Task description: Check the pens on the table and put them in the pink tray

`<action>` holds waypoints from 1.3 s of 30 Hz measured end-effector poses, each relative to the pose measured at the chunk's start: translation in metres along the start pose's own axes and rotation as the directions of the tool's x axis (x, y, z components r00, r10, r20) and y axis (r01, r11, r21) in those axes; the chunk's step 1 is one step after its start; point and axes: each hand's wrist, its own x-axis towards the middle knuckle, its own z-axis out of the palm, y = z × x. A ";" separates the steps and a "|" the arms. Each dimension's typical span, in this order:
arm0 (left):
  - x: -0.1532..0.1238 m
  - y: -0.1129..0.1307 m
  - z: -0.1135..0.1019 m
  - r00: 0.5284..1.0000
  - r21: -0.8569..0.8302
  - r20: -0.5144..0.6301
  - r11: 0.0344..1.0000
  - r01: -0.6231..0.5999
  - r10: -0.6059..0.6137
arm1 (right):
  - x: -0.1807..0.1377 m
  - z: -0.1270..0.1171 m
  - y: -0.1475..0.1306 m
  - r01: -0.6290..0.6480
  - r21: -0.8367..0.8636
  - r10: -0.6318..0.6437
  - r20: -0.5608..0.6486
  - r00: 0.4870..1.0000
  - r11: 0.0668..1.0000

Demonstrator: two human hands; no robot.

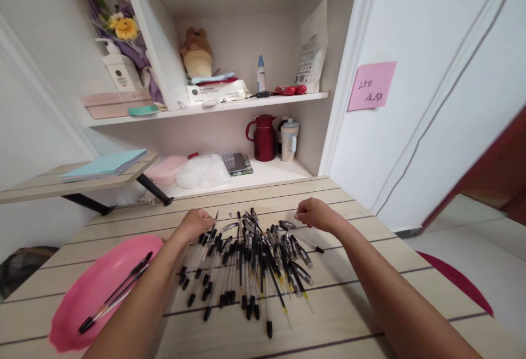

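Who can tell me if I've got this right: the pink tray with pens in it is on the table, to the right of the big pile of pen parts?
Not quite: the pink tray is to the left of the big pile of pen parts, as the head view shows. It is on the table with pens in it.

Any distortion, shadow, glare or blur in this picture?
Head view: uprights of the white shelved cabinet splay toward the top; head view: soft shadows on the pale slatted wooden table, no harsh glare; head view: fine detail on the slim black-and-clear plastic pens blurs.
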 end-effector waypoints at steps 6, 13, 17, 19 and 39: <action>-0.022 0.007 -0.004 0.999 -0.370 0.040 0.929 -0.002 0.018 | -0.006 0.012 -0.003 -0.011 -0.394 0.094 0.191 0.977 0.919; -0.046 0.010 0.021 0.991 -0.780 0.124 0.613 0.126 -0.046 | -0.010 0.012 -0.009 0.052 -0.437 0.050 0.219 0.974 0.898; -0.058 0.019 0.037 0.990 -0.832 0.127 0.536 0.141 -0.062 | -0.016 0.007 -0.018 0.156 -0.282 -0.091 0.233 0.968 0.947; -0.065 0.026 0.044 0.986 -0.840 0.157 0.519 0.159 -0.049 | -0.018 0.013 -0.026 0.203 -0.036 -0.185 0.285 0.941 0.978; -0.079 0.043 0.025 0.992 -0.973 -0.064 0.212 -0.087 0.113 | -0.026 0.059 -0.049 0.192 0.573 -0.422 0.299 0.856 0.797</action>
